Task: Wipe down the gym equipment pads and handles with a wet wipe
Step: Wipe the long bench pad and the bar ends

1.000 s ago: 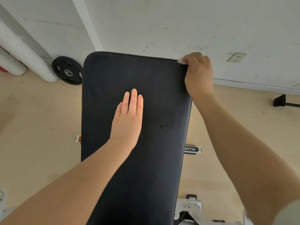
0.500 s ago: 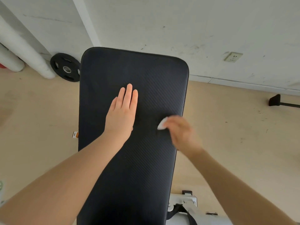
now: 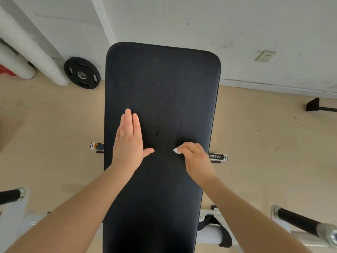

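Black bench pad (image 3: pixel 162 99) runs lengthwise from 6 o'clock toward 12, its far end rounded and close to the white wall (image 3: pixel 200 21). Surface ribbed with diagonal lines; a thin dark streak and a small dark mark sit near the middle, between the two hands. Left hand (image 3: pixel 129 141) lies flat on the pad at about 9 o'clock of its centre, fingers straight and together pointing to 12, thumb spread toward 3; it grasps nothing, only presses. Right hand (image 3: pixel 196 159) sits at about 3 o'clock of the pad's centre, near the right edge, fingers curled and clenched round a wet wipe (image 3: pixel 176 150); only a small white corner of the wipe shows past the fingertips, touching the pad. A ring shows on one finger of that hand. Weight plate (image 3: pixel 82 73), black, leans by the wall at 10 o'clock, beside white pipes (image 3: pixel 31 50). Wall socket (image 3: pixel 265 56) at 1 o'clock. Labelled frame ends jut out from under the pad on both sides. Black-gripped handles (image 3: pixel 299 220) with metal collars at 4 and 8 o'clock. Floor (image 3: pixel 264 143) beige.
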`<state>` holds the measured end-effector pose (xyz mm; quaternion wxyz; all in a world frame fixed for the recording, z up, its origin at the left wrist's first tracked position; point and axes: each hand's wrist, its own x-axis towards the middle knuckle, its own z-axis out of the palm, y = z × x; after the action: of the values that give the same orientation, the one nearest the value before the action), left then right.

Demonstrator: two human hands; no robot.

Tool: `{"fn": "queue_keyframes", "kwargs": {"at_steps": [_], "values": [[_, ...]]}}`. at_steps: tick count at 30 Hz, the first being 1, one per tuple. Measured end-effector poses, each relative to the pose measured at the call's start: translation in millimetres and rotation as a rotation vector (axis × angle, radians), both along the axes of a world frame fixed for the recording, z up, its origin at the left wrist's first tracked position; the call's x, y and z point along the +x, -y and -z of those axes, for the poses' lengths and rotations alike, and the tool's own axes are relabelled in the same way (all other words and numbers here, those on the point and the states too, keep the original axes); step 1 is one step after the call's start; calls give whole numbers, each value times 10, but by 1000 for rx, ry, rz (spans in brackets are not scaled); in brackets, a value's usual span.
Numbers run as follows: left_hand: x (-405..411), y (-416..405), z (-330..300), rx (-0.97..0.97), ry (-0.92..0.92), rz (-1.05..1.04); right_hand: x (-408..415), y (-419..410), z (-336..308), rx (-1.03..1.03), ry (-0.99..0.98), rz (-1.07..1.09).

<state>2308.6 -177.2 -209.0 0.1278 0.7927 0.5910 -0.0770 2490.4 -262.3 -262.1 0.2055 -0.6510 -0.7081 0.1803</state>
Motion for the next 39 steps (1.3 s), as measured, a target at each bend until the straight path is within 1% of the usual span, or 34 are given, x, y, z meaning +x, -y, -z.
{"fn": "queue_keyframes", "kwargs": {"at_steps": [1,3,6,8,9,10,12,16,18,19,21,24,25,26,27,29,31,33,34,35,37,38,39], "values": [[-22,24,13,-13,-18,-27,24,-24,-44,-21,-18,-20],[-42,57,57,-25,-44,-85,122,-198,-199,34,-80,-2],[-43,56,135,-32,-39,-174,300,-659,-464,120,-174,210],[-53,45,164,-20,-47,-188,348,-913,-540,79,-189,319],[-58,37,166,-19,-49,-186,313,-959,-536,58,-175,340],[-62,27,170,-26,-50,-182,253,-954,-508,85,-118,324],[-54,-3,171,-53,-63,-176,104,-770,-370,95,-22,176],[-16,-35,167,-77,-79,-183,-224,-199,-151,-136,25,-85],[-18,-32,163,-76,-77,-183,-305,-66,-110,-255,38,-140],[-21,-33,160,-74,-76,-179,-304,-80,-126,-293,22,-125],[-26,-32,159,-76,-81,-167,-243,-226,-225,-271,-48,-45],[-37,-45,175,-71,-79,-159,-65,-633,-478,-9,-161,187],[-41,-41,174,-73,-71,-160,2,-780,-545,38,-210,255],[-48,-38,176,-74,-61,-161,50,-909,-597,34,-202,295],[-54,-35,180,-71,-54,-160,63,-999,-611,33,-145,309],[-66,-37,179,-65,-46,-156,15,-1027,-521,24,-46,299],[-73,-39,177,-68,-40,-152,-116,-851,-406,18,-17,274],[-76,-32,171,-74,-35,-153,-265,-549,-277,38,28,143],[-76,-29,167,-75,-28,-154,-327,-392,-236,7,41,66],[-77,-24,166,-71,-16,-156,-392,-260,-224,-73,35,15],[-84,-17,168,-58,12,-151,-478,-100,-225,-281,-11,-9],[-95,-13,162,-61,26,-148,-487,-87,-233,-329,-54,26],[-113,-12,156,-70,44,-144,-490,-110,-256,-295,-110,65]]}}
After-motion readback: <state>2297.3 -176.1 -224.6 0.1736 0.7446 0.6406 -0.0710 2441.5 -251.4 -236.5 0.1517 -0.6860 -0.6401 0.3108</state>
